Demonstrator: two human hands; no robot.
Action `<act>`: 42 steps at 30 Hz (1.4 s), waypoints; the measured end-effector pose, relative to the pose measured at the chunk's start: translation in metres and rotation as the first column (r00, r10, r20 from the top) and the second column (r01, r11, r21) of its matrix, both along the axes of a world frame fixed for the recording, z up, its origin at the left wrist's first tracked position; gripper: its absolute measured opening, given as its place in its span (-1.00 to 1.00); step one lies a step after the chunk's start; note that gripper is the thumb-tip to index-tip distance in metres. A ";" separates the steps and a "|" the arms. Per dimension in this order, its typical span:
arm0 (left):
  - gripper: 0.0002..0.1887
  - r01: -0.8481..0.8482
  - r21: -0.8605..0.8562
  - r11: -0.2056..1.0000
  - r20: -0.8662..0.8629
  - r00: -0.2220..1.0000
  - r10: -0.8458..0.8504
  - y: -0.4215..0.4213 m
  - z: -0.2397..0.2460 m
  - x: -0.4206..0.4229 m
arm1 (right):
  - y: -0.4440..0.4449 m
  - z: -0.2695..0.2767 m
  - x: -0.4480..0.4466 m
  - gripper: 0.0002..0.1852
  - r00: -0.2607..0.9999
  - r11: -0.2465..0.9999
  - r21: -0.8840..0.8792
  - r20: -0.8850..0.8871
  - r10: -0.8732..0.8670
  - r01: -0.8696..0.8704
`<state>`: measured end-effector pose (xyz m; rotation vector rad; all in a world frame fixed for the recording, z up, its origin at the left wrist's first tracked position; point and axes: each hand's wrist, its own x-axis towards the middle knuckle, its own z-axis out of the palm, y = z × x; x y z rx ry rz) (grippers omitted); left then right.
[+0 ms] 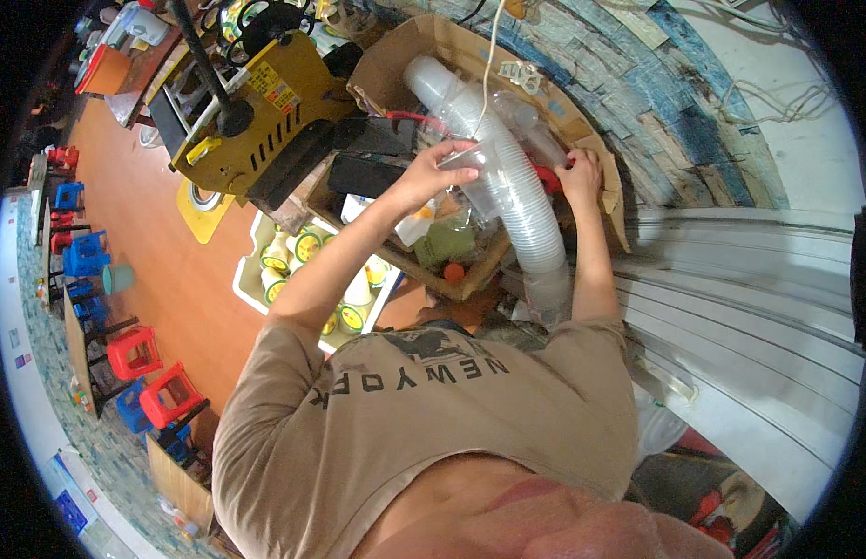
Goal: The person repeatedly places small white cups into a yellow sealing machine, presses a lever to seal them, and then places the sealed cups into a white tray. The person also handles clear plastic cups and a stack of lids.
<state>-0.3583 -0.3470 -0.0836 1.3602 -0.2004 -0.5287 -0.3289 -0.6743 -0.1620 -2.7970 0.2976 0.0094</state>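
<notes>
My left hand holds a clear plastic cup between thumb and fingers. Right beside that cup runs a long, curved stack of nested clear plastic cups, leaning from the cardboard box down towards my body. On the stack's other side, my right hand has its fingers curled at the end of some clear plastic ware, near a red object. Whether it grips either one is not plain. A red handle shows behind the stack.
A yellow machine stands at upper left. A white crate holds several printed paper cups. Below the cardboard box is an open carton of mixed items. A white cord hangs over the stack. Red stools line the left.
</notes>
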 end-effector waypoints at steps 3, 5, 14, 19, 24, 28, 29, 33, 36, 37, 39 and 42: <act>-0.42 0.068 -0.093 0.993 -0.058 0.996 -0.073 -0.029 0.003 0.016 | -0.008 -0.028 0.013 -0.43 0.997 0.993 0.092 0.002 -0.079 0.078; -0.43 0.111 -0.218 0.970 -0.139 0.980 -0.143 -0.052 0.011 0.022 | -0.020 -0.042 0.018 -0.35 0.995 0.995 0.067 -0.059 -0.075 0.079; -0.28 0.356 0.006 0.934 0.029 0.934 -0.356 -0.047 0.005 0.048 | 0.005 0.051 -0.083 -0.32 0.940 0.763 0.641 0.202 -0.275 0.085; -0.29 0.590 -0.116 0.799 0.165 0.805 -0.570 -0.068 0.041 0.061 | 0.002 0.061 -0.098 -0.32 0.935 0.568 0.822 0.240 -0.262 -0.052; -0.16 0.682 -0.078 0.727 0.110 0.730 -0.674 -0.060 0.049 0.059 | 0.003 0.069 -0.096 -0.31 0.936 0.619 0.775 0.300 -0.182 -0.129; -0.06 0.653 -0.099 0.751 0.106 0.757 -0.645 -0.058 0.043 0.052 | 0.012 0.084 -0.096 -0.29 0.955 0.636 0.767 0.242 -0.169 -0.081; -0.10 0.623 -0.104 0.775 0.131 0.781 -0.611 -0.057 0.040 0.052 | 0.009 0.082 -0.096 -0.28 0.954 0.650 0.757 0.243 -0.174 -0.074; -0.17 0.557 -0.168 0.814 0.128 0.831 -0.542 -0.049 0.039 0.055 | -0.018 0.066 -0.097 -0.29 0.918 0.582 0.810 0.281 -0.281 -0.070; -0.19 0.562 -0.183 0.807 0.104 0.827 -0.553 -0.053 0.040 0.057 | -0.018 0.065 -0.099 -0.29 0.926 0.538 0.837 0.276 -0.256 -0.101; -0.19 0.567 -0.179 0.804 0.106 0.824 -0.557 -0.056 0.039 0.057 | -0.015 0.066 -0.100 -0.30 0.931 0.533 0.838 0.280 -0.236 -0.117; -0.21 0.562 -0.168 0.810 0.107 0.827 -0.552 -0.064 0.039 0.054 | -0.008 0.069 -0.100 -0.28 0.936 0.584 0.803 0.284 -0.205 -0.116; -0.24 0.551 -0.183 0.814 0.074 0.833 -0.548 -0.066 0.038 0.052 | -0.011 0.068 -0.099 -0.28 0.928 0.624 0.775 0.303 -0.219 -0.105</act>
